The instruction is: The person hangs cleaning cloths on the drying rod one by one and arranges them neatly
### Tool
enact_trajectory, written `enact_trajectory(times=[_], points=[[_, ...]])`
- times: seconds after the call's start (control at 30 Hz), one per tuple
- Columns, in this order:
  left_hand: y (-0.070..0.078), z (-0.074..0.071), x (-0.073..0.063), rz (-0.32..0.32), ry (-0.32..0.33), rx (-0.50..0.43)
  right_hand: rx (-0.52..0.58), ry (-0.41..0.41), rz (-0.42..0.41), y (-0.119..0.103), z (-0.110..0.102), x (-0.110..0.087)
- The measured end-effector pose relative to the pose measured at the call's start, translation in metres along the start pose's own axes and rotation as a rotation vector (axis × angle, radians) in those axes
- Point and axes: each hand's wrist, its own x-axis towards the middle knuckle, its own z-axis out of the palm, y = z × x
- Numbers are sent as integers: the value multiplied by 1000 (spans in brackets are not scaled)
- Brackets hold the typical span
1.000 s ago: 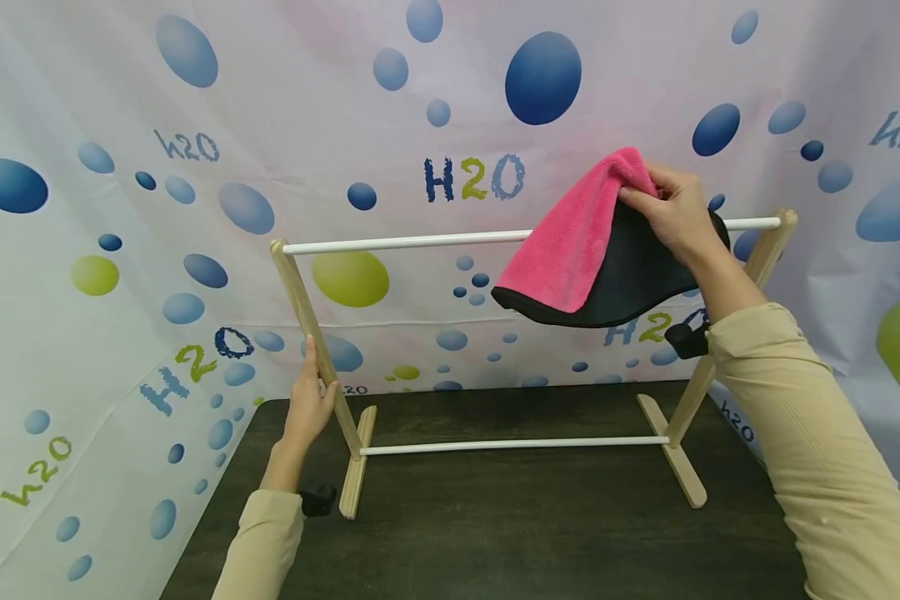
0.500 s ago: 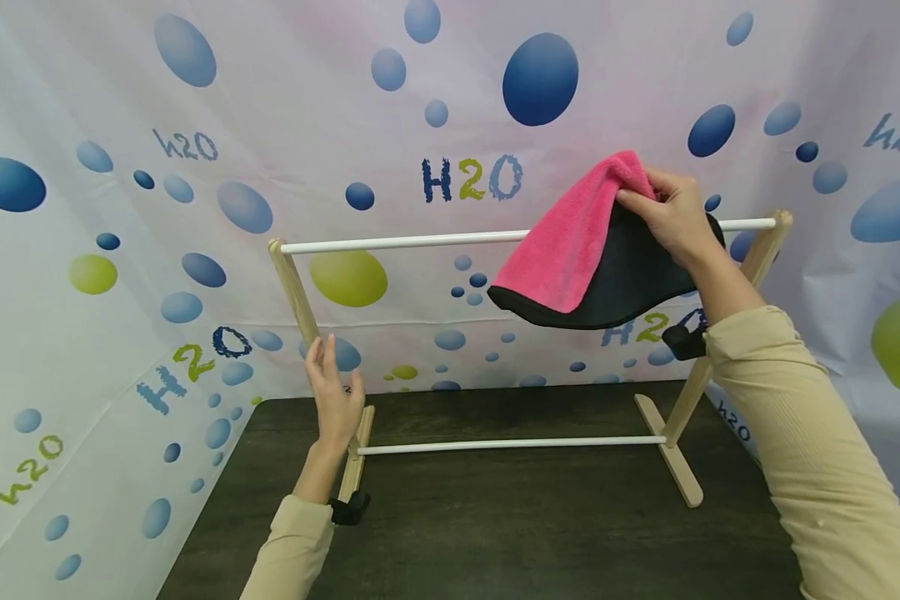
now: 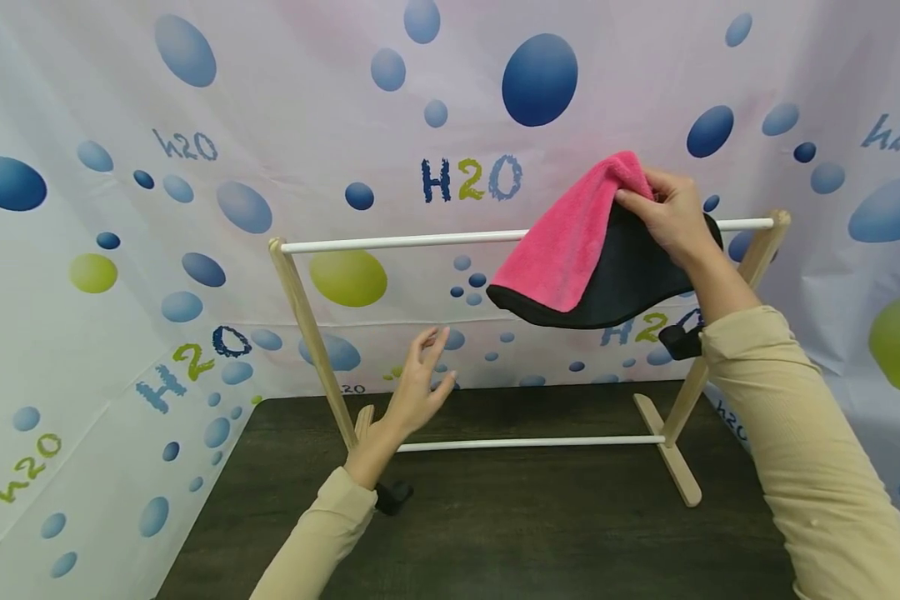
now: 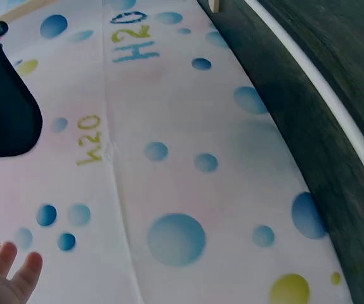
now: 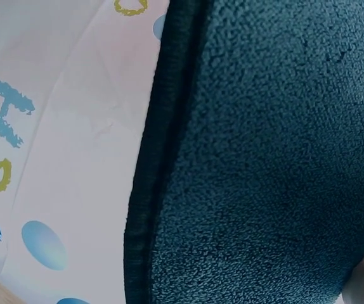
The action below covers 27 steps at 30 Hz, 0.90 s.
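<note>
Between thumb and fingers, my right hand (image 3: 667, 217) pinches a towel (image 3: 558, 250), pink on one face and dark grey on the other, with a black border. The towel hangs in front of the top bar (image 3: 405, 242) of a wooden rack, hiding part of that bar. Its dark face (image 5: 264, 158) fills much of the right wrist view. My left hand (image 3: 412, 396) holds nothing, fingers loosely bent, in front of the rack and below left of the towel. In the left wrist view, the left fingertips (image 4: 7, 272) show at the lower left, under the towel's dark corner (image 4: 4, 101).
The rack has wooden side posts (image 3: 307, 329), flat wooden feet (image 3: 667, 450) and a white lower bar (image 3: 532, 442). It stands on a dark wooden table (image 3: 532, 525). Behind it hangs a white backdrop (image 3: 285, 83) with blue and green dots.
My left hand has let go of the rack's left post and moved right, toward the towel. The right hand holds the towel in nearly the same place.
</note>
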Motion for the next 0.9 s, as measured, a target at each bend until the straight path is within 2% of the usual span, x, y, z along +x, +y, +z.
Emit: enact_trajectory(times=[0.2,0.33,0.4,0.5,0.63,0.77,0.83,0.9], points=[[12,9,18,10,-136,-43,11,-1,1,1,1,-1],[16,12,30,-23,-246,-58,35,3,-13,1,1,0],[18,13,37,-54,-267,-82,50,3,-23,1,1,0],[22,14,47,-117,-252,-179,57,2,-31,1,2,0],[26,17,62,-224,-195,-307,45,8,-15,0,2,-2],[30,20,79,-408,-146,-439,31,21,-11,-2,2,-3],[32,20,86,-517,-123,-534,34,22,-16,-4,2,-4],[34,21,92,-599,-96,-631,44,22,-23,-8,3,-6]])
